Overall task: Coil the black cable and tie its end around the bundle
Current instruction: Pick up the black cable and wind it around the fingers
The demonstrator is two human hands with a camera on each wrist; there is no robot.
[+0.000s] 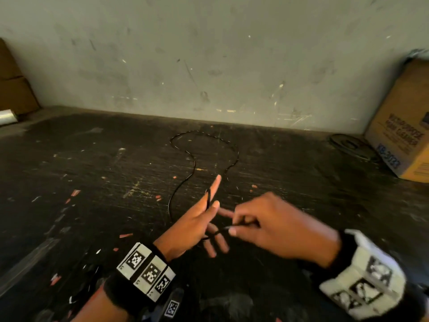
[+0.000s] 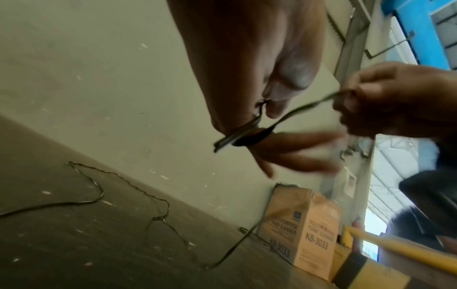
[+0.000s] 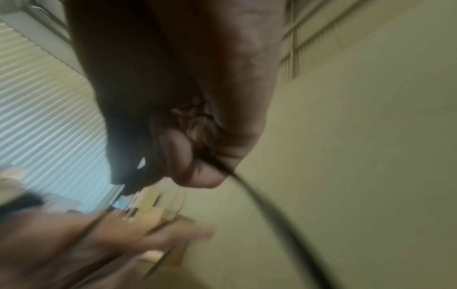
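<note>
A thin black cable (image 1: 193, 163) snakes in a loose loop over the dark, scratched table (image 1: 92, 182). My left hand (image 1: 199, 219) hovers over the table's near middle with fingers spread straight. The cable wraps round its index finger, and the thumb presses it there. In the left wrist view a turn of cable (image 2: 247, 136) also circles a lower finger. To its right, my right hand (image 1: 267, 226) pinches the cable between thumb and fingertips, drawing a short taut stretch from the left hand. The right wrist view is blurred, with the right hand (image 3: 197, 97) gripping the cable (image 3: 259, 199).
A cardboard box (image 1: 404, 126) printed with "foam cleaner" stands at the back right against the grey wall (image 1: 209, 54). A dark flat coil (image 1: 348, 145) lies beside it. Brown boxes (image 1: 14, 89) sit at the back left. Small red scraps dot the table.
</note>
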